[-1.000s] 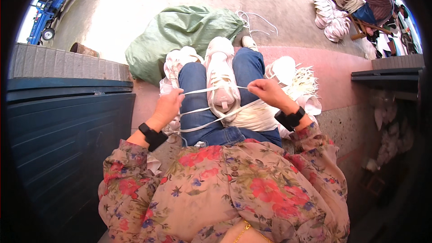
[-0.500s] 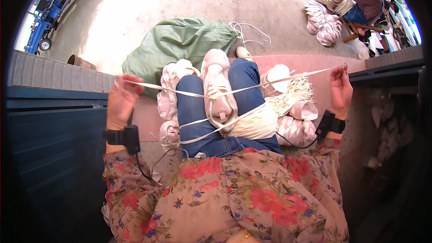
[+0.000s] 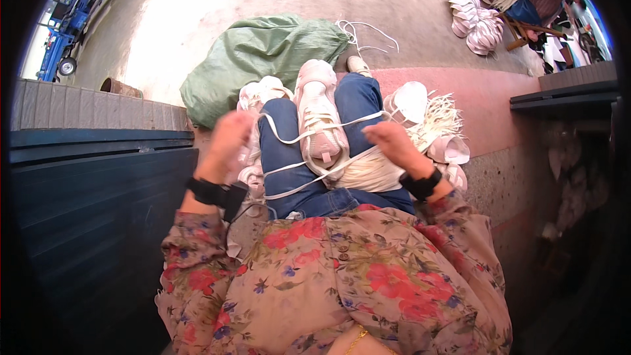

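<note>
A pale pink and white sneaker (image 3: 320,102) rests between my thighs, toe away from me. A flat white shoelace (image 3: 287,139) is threaded through it, its two loose lengths sagging over my jeans to either side. Beside my left thigh is my left hand (image 3: 231,138), smeared by motion, near one length of lace; its fingers cannot be made out. My right hand (image 3: 397,146) hovers over my right thigh, fingers curled together close to the other length; whether lace is in them is hidden. A bundle of cream laces (image 3: 368,172) lies across my right thigh under this hand.
More pale shoes (image 3: 405,103) sit right of my legs, beside loose lace ends (image 3: 442,121); others (image 3: 269,90) sit at my left. Beyond lies a green sack (image 3: 256,59). Dark blue panels (image 3: 105,184) flank me. A person (image 3: 536,0) sits far right by stacked shoe pieces (image 3: 476,26).
Both hands have come inward from wide apart to beside my thighs. The lace, stretched taut between them before, now hangs slack across the shoe and my legs.
</note>
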The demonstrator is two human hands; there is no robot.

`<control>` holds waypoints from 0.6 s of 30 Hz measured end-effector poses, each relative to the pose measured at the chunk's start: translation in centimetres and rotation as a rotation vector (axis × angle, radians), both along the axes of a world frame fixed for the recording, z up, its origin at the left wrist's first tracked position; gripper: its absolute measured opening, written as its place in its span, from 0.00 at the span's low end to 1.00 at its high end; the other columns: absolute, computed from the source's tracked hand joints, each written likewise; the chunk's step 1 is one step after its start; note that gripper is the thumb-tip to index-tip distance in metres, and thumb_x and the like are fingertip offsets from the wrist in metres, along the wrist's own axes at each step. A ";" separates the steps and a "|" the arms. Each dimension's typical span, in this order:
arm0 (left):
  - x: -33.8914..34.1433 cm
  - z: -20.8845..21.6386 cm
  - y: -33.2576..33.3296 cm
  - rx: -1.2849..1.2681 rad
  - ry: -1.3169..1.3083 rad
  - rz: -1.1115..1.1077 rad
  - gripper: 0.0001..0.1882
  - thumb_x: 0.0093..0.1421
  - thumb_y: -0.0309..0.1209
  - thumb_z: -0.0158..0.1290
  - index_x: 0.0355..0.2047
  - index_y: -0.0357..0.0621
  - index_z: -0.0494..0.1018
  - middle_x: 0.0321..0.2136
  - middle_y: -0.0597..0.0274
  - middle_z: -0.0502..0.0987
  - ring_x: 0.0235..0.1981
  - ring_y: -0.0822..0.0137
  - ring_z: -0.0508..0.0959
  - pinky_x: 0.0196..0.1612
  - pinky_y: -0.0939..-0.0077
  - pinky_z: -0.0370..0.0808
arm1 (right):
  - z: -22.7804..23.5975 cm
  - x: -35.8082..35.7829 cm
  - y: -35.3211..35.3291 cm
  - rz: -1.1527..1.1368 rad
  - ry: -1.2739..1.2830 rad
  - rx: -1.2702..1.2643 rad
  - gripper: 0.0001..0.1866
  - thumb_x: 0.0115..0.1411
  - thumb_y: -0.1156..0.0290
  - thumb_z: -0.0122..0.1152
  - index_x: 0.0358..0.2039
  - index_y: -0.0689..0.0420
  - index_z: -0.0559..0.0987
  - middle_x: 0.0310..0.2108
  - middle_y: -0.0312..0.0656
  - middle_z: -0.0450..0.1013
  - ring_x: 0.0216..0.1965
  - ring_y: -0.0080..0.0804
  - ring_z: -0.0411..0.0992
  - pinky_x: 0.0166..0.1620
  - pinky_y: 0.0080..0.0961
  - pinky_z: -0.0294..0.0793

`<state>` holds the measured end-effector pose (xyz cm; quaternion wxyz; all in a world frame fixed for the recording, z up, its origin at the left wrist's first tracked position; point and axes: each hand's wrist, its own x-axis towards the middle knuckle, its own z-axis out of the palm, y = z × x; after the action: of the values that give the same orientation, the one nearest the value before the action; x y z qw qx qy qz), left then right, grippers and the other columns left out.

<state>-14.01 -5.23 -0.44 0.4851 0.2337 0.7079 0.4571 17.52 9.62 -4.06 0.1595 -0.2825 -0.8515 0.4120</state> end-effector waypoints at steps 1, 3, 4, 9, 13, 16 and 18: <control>3.0 0.5 0.3 -0.052 -0.117 -0.061 0.07 0.54 0.29 0.49 0.31 0.41 0.72 0.18 0.71 0.69 0.18 0.80 0.65 0.20 0.87 0.63 | 0.3 -1.1 -0.8 0.022 -0.004 0.054 0.07 0.50 0.70 0.53 0.29 0.56 0.76 0.23 0.48 0.71 0.26 0.44 0.70 0.31 0.36 0.68; 6.1 -1.2 0.1 -0.138 -0.108 -0.172 0.08 0.53 0.30 0.50 0.31 0.38 0.71 0.20 0.70 0.70 0.21 0.79 0.68 0.24 0.88 0.65 | 0.2 -2.7 -1.3 0.062 -0.173 -0.022 0.08 0.50 0.68 0.50 0.27 0.57 0.76 0.24 0.49 0.71 0.28 0.45 0.70 0.32 0.37 0.68; 6.9 -2.5 -0.2 -0.109 0.006 -0.217 0.08 0.53 0.30 0.49 0.30 0.37 0.72 0.20 0.68 0.71 0.21 0.77 0.69 0.25 0.86 0.66 | 0.1 -3.0 -1.3 0.059 -0.174 -0.022 0.08 0.50 0.68 0.50 0.27 0.57 0.76 0.24 0.49 0.71 0.28 0.45 0.70 0.32 0.37 0.68; 7.8 -3.1 0.2 0.064 0.762 -0.394 0.09 0.52 0.28 0.47 0.28 0.34 0.72 0.23 0.52 0.75 0.26 0.60 0.75 0.31 0.74 0.70 | -1.0 -4.5 -1.0 0.015 -0.278 0.159 0.10 0.50 0.69 0.45 0.20 0.60 0.73 0.22 0.50 0.71 0.26 0.47 0.70 0.30 0.39 0.67; 8.1 -3.9 0.2 -0.008 0.534 -0.319 0.09 0.51 0.27 0.47 0.30 0.35 0.73 0.24 0.50 0.74 0.27 0.61 0.75 0.31 0.74 0.70 | -0.9 -5.3 -0.8 0.024 -0.374 0.174 0.09 0.49 0.71 0.46 0.20 0.59 0.74 0.23 0.48 0.71 0.28 0.46 0.70 0.31 0.39 0.67; 8.4 -4.1 -0.1 -0.002 0.570 -0.315 0.09 0.51 0.27 0.48 0.31 0.35 0.73 0.23 0.54 0.75 0.25 0.66 0.74 0.30 0.76 0.69 | -0.7 -5.8 -0.8 0.104 -0.403 0.362 0.07 0.47 0.71 0.48 0.20 0.57 0.74 0.24 0.43 0.70 0.30 0.41 0.69 0.34 0.38 0.64; 8.7 -4.0 -0.1 -0.008 0.571 -0.286 0.08 0.50 0.27 0.49 0.30 0.36 0.73 0.23 0.54 0.74 0.25 0.64 0.74 0.31 0.74 0.69 | -1.0 -6.2 -0.9 0.193 -0.364 0.516 0.05 0.44 0.72 0.49 0.20 0.55 0.74 0.23 0.40 0.69 0.29 0.36 0.67 0.36 0.34 0.59</control>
<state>-5.29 -5.31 -4.47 0.3271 0.4479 0.7772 0.2973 11.35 8.76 -5.01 0.0312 -0.2197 -0.9651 0.1388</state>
